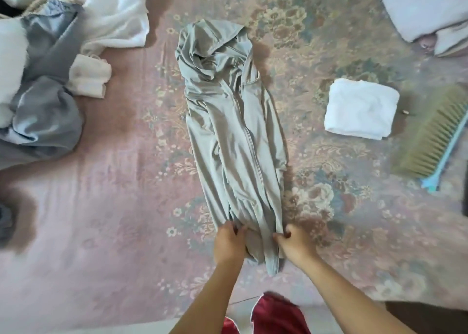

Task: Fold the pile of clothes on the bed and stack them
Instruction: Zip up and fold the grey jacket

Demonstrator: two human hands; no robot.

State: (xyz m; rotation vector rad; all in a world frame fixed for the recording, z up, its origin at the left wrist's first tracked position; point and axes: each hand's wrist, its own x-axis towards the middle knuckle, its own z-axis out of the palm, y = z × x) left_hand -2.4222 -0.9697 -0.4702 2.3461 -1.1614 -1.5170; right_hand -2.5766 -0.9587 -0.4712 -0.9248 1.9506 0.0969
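Observation:
A grey zip-up hooded jacket (235, 131) lies lengthwise on the bed, folded into a narrow strip with the hood at the far end. My left hand (229, 242) grips its near hem on the left side. My right hand (293, 243) pinches the near hem on the right side. A folded white garment (361, 108) sits to the right of the jacket. An unfolded pile of grey and white clothes (43, 85) lies at the left.
The bed is covered by a pink floral sheet (114, 207). A bristle brush with a light blue handle (435, 141) lies at the right edge. White bedding (428, 7) is at the far right corner. Red shorts (276, 316) on my legs show at the bottom.

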